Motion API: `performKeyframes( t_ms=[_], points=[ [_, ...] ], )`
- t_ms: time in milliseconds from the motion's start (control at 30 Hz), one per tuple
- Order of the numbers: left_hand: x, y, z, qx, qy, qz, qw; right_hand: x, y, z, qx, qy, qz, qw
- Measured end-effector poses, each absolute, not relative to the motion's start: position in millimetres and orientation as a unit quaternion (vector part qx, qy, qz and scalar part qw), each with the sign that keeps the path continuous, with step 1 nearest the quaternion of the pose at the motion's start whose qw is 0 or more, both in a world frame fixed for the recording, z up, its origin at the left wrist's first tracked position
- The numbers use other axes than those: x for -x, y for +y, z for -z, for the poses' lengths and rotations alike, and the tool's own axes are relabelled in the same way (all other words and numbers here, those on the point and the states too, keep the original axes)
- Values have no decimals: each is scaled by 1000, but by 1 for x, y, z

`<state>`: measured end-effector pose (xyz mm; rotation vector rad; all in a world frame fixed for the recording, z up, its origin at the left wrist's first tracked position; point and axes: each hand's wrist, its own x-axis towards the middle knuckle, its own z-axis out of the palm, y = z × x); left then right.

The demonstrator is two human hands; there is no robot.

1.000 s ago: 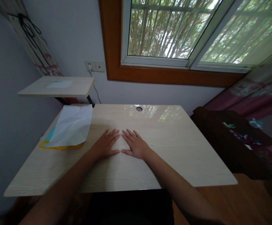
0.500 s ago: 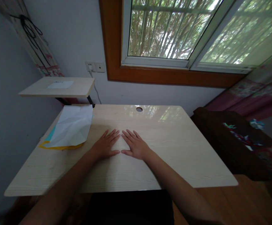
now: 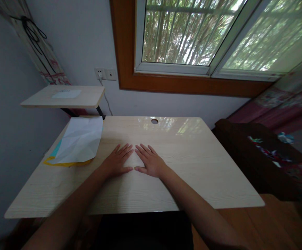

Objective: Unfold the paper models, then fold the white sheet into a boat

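My left hand (image 3: pixel 117 161) lies palm down on the pale wood-grain desk (image 3: pixel 197 166), fingers stretched out and thumb pointing right. Mirroring it, my right hand (image 3: pixel 151 161) rests flat on the same top with its fingers spread. A narrow gap separates the two thumbs and the fingertips. Neither hand holds anything. To the left of my left hand is a creased white sheet of paper (image 3: pixel 82 139), lying over yellow and turquoise sheets whose edges stick out beneath it.
A raised shelf (image 3: pixel 88 99) at the back left carries a small white paper (image 3: pixel 66 94) with writing on it. A cable hole (image 3: pixel 154 121) sits near the desk's far edge. A wall socket (image 3: pixel 105 74) has a cord plugged in. Dark brown furniture (image 3: pixel 234 139) with small items stands at right.
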<state>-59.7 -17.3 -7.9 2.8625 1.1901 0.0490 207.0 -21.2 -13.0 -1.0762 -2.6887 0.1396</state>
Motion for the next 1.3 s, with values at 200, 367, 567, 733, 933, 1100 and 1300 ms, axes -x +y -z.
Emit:
performKeyframes(
  t_ms=[200,367,567,733,933,1100,1300],
  points=[
    [59,-18,8,-923,384,-20,24,-207,-21,14,365,-921,-46,129],
    [59,-18,6,-922,385,-22,31,-207,-21,12,365,-920,-48,131],
    [59,-18,6,-922,385,-17,26,-207,-21,11,364,-921,-48,132],
    [59,-18,6,-924,382,-19,25,-207,-21,12,365,-921,-45,127],
    [59,-18,7,-923,384,-23,26,-207,-21,13,366,-920,-46,131],
    [59,-18,4,-922,385,-24,32,-207,-22,12,365,-920,-46,134],
    [63,-17,3,-921,380,-59,64,-210,-20,8,370,-911,-85,163]
  ],
)
